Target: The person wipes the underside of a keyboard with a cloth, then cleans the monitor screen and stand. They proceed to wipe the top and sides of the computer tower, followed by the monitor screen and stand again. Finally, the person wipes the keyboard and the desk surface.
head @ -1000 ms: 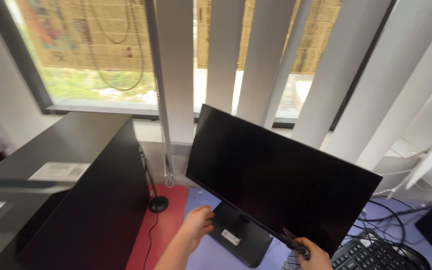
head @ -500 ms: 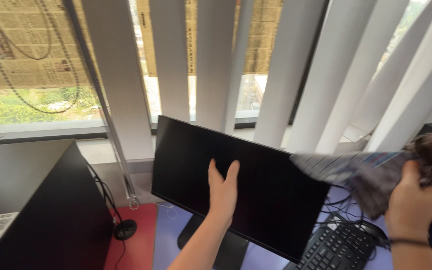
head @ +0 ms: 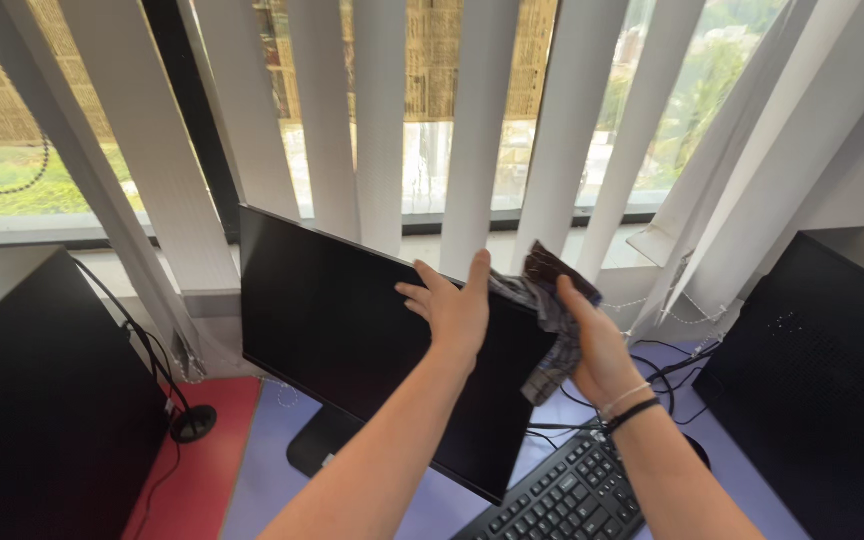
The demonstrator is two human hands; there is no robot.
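Where half a second ago the left hand (head: 455, 308) lay flat against the middle of the flat black computer monitor (head: 352, 330), it now grips the screen's top edge, fingers hooked over the rim. The right hand (head: 597, 345), which was out at the far right, has come in beside it and holds the crumpled grey checked cloth (head: 549, 320) bunched against the monitor's upper right corner. That corner is hidden behind cloth and hands. The monitor's foot (head: 314, 455) shows only partly. The black keyboard (head: 562, 495) below is cut off at the frame's bottom edge. Tangled dark cables (head: 667, 375) lie behind it.
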